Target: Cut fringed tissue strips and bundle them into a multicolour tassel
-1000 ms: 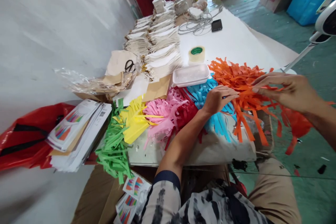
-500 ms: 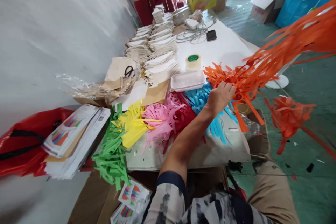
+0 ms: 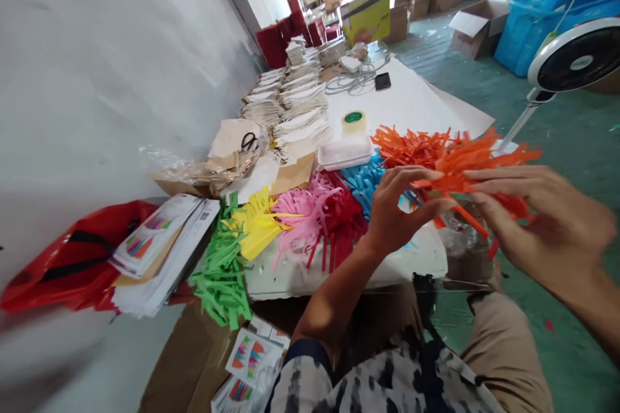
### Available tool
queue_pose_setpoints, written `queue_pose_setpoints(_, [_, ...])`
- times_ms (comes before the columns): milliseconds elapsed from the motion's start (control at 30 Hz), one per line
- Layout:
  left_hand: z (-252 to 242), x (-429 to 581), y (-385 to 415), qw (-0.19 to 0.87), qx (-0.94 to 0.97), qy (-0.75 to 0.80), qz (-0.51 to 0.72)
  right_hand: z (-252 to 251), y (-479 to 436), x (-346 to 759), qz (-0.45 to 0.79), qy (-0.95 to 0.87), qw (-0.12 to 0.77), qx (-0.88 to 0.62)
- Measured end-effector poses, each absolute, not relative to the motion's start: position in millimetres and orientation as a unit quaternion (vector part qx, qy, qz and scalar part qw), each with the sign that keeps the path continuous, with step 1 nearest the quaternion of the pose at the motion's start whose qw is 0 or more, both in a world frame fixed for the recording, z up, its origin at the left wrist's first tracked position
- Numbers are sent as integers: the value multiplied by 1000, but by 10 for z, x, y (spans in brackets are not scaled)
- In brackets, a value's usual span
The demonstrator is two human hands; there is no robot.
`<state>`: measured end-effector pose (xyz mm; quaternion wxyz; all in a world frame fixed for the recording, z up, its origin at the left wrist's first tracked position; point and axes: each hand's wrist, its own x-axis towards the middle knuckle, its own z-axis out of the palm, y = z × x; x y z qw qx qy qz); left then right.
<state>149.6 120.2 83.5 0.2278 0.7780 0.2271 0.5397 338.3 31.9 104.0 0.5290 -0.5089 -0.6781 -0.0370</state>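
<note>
Left hand (image 3: 404,216) with fingers parted and curved, fingertips at the orange paper fringe (image 3: 460,164); right hand (image 3: 542,226), blurred, with fingers extended side by side over the same fringe. Whether either hand pinches it cannot be told. The fringe's near part is raised above the white board (image 3: 411,264), apparently to free its strips from neighbouring colours. The blue fringe (image 3: 363,184), red fringe (image 3: 343,219), pink fringe (image 3: 303,219), yellow fringe (image 3: 256,232) and green fringe (image 3: 220,284) lie side by side, seemingly grouped by colour. A plastic tub (image 3: 345,153) and tape roll (image 3: 353,121) stand beyond.
</note>
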Motion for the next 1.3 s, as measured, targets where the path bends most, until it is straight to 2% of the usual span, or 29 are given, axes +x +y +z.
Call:
queue_pose_setpoints(167, [799,1356,936,224,775,259,532,876,221,3139,-11,-692,529,-491])
queue_pose_setpoints(267, [781,1286,853,226,784,267,512,869,158,3119,2,-722,499,-479])
queue_pose_setpoints(400, [803,1165,826,234,751,299,540,852,-4,3183,-25,-663,487,-567])
queue_pose_setpoints(500, [836,1050,856,282,767,260,515,794,-108,3297,-16,-639,491,-592])
queue_pose_setpoints(567, [891,982,885,326,801,206,458,790,-122,3366,30,-680,475,-558])
queue_pose_setpoints(733, [1215,873,960,425,858,86,275,920,5,3379,265,-755,385,-461])
queue_pose_setpoints(900, [1513,776,1057,463,872,82,137,893,94,3270,365,-743,379,-414])
queue_pose_setpoints(1300, [1413,764,1228,480,871,73,78,616,44,3027,529,-640,393,-395])
